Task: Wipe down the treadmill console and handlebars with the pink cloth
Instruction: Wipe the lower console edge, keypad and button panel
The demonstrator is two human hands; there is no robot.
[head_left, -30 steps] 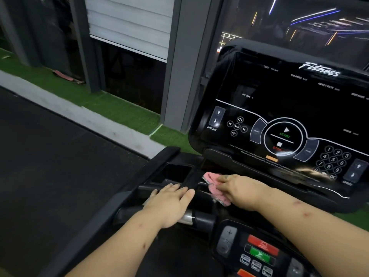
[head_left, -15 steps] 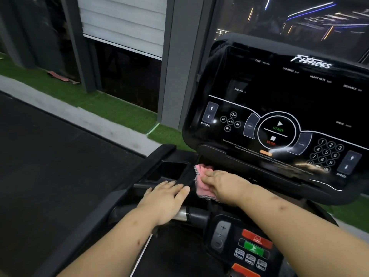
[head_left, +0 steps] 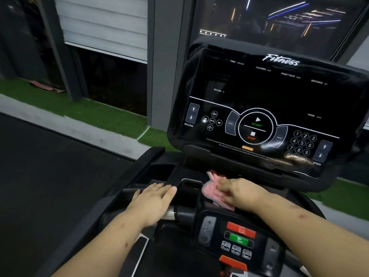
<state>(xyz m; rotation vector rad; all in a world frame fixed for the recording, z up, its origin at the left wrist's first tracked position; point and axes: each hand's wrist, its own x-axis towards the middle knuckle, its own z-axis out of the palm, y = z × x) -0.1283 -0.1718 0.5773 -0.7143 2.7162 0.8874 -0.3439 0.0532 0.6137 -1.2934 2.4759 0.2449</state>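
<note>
Pink textured cloth [head_left: 214, 193] bunched under right hand [head_left: 242, 193] fingers, likely pinched, on black plastic console tray [head_left: 159, 172]; left hand [head_left: 153, 200] flat, relaxed.

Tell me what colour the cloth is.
The cloth is pink with a black-and-white checked border; the head view shows it.

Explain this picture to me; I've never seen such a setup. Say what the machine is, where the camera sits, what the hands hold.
The camera sits on a person's head, looking down at their own arms. The machine is a treadmill; its big black console stands ahead. The right hand holds a pink cloth against the machine just below the console. The left hand rests flat and empty over the handlebar. A small button panel sits nearest.
</note>
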